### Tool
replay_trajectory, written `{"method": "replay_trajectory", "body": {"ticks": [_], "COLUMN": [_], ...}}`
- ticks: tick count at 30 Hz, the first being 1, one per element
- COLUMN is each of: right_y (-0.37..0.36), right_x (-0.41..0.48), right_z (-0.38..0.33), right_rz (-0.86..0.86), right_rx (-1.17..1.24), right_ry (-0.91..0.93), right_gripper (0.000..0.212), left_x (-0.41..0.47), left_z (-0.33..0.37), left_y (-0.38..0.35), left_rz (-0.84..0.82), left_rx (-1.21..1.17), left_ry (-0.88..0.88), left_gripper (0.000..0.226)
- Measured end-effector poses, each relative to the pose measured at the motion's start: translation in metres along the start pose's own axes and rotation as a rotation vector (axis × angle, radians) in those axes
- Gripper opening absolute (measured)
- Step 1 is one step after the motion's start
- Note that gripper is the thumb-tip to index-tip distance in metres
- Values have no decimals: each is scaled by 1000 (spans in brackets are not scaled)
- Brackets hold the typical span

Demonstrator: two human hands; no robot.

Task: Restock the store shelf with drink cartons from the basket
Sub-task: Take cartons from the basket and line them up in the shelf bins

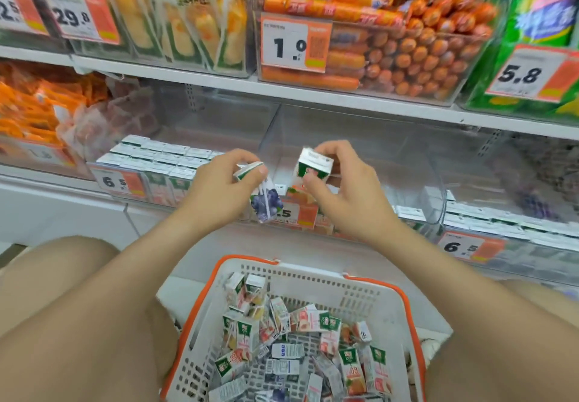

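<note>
The green-and-peach carton (315, 163) is in my right hand (344, 188). My thumb is on its near face and my fingers curl over the top, so the white top end faces up and toward me. Its long axis runs down and away from me, slightly tilted. It sits just in front of the open mouth of the middle clear bin (435, 182), above the few peach cartons (302, 190) standing at the bin's front lip. I judge that this hand is the nearer one to the gap and should go first. It needs a short push forward and down, with the carton turned upright as it goes.

My left hand (219, 182) pinches the blueberry carton (266, 202) by its top end. The body hangs down and leans to the right, in front of the bin's price tag (297, 213). The two cartons are close together but not touching. I cannot tell which bin takes the blueberry one.

To the left, the neighbouring bin is packed with rows of upright cartons (156, 157), and to the right there is another row (488, 223). Below my forearms, between my knees, is the basket (344, 295). It holds a loose heap of cartons (300, 348) lying every which way, so by my reckoning there is plenty left to shelve.
</note>
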State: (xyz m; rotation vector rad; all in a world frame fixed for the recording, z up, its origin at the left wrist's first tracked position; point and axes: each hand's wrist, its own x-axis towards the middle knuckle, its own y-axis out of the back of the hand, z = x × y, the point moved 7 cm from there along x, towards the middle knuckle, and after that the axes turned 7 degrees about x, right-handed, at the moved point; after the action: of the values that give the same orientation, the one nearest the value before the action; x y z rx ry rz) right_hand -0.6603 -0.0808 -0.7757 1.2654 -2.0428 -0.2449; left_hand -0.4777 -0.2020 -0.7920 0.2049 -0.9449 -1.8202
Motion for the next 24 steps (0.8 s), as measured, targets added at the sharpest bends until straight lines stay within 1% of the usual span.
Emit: {"method": "replay_trajectory", "body": {"ticks": [2, 4, 6, 9, 11, 14, 17, 19, 21, 23, 24], "right_y": [-2, -12, -28, -52, -73, -95, -94, -91, -82, -62, -48], "right_x": [21, 40, 54, 65, 71, 77, 76, 71, 71, 74, 74], "right_z": [3, 14, 32, 60, 71, 74, 80, 81, 73, 58, 50], "right_rz": [-39, -130, -203, -199, -268, -495, -585, -630, -617, -506, -431], "right_rx": [-95, -229, -299, -221, -221, -293, -290, -307, -347, -334, -284], "right_ry": [105, 159, 100, -70, -158, -195, -229, -234, -168, -103, -97], "right_gripper": [27, 31, 30, 26, 22, 19, 21, 24, 30, 34, 34], "left_x": [5, 11, 18, 27, 31, 33, 32, 29, 27, 24, 22], "left_z": [-2, -1, 0, -2, -5, -8, -9, -2, 8, 16, 20], "left_y": [-2, -5, -7, -10, -11, -11, -11, -12, -13, -16, -18], "left_rz": [28, 23, 25, 32, 42, 33, 19, 23, 15, -1, -3], "left_rx": [38, 77, 76, 55, 46, 4, -36, -39, -69, -126, -152], "left_ry": [31, 49, 69, 80, 96, 121, 119, 80, 31, -7, -16], "left_gripper": [18, 24, 25, 27, 27, 24, 24, 25, 21, 18, 18]}}
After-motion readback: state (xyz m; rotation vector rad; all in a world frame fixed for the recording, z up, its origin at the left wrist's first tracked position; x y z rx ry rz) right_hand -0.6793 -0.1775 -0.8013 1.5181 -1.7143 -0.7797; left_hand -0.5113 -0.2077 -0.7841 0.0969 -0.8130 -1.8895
